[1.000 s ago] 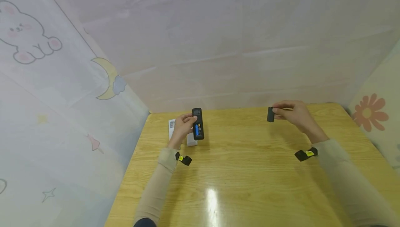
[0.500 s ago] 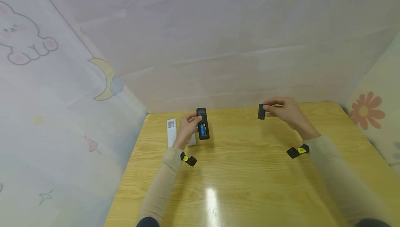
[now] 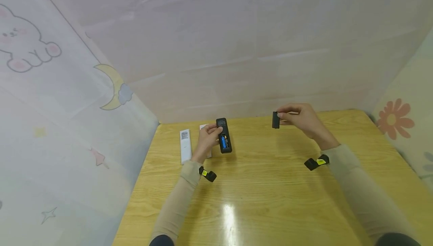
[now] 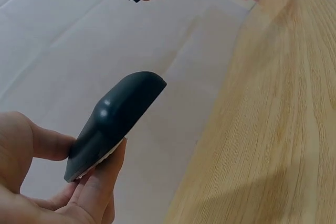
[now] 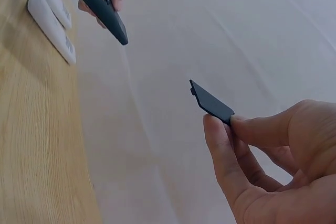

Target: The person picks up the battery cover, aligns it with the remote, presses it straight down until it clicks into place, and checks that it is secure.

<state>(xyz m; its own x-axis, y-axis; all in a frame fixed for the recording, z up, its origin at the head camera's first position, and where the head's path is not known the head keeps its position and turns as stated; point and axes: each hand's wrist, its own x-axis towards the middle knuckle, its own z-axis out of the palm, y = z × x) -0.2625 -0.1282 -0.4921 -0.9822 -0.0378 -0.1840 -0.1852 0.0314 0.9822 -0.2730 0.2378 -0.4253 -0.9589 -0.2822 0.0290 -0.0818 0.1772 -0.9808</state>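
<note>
My left hand (image 3: pixel 207 140) grips a black remote control (image 3: pixel 221 125) above the table, its back facing me. The remote's battery bay is uncovered, and a blue battery (image 3: pixel 223 141) lies in it beside a second, dark and gold one. In the left wrist view, thumb and fingers pinch one end of the remote (image 4: pixel 118 114). Off to the right, my right hand (image 3: pixel 302 120) pinches a small black battery cover (image 3: pixel 275 120) by its edge. The right wrist view shows this thin cover (image 5: pixel 210 100) between thumb and fingertips, apart from the remote.
Two white remotes lie at the table's left: one white remote (image 3: pixel 185 148) in plain sight, the other white remote (image 3: pixel 208 153) partly behind my left hand. The wooden table (image 3: pixel 264 186) ends against a pale hung sheet (image 3: pixel 216 69) at the back and left.
My right hand has moved left with the battery cover. My left hand and the black remote have shifted slightly right, so the gap between them is smaller and both white remotes show more.
</note>
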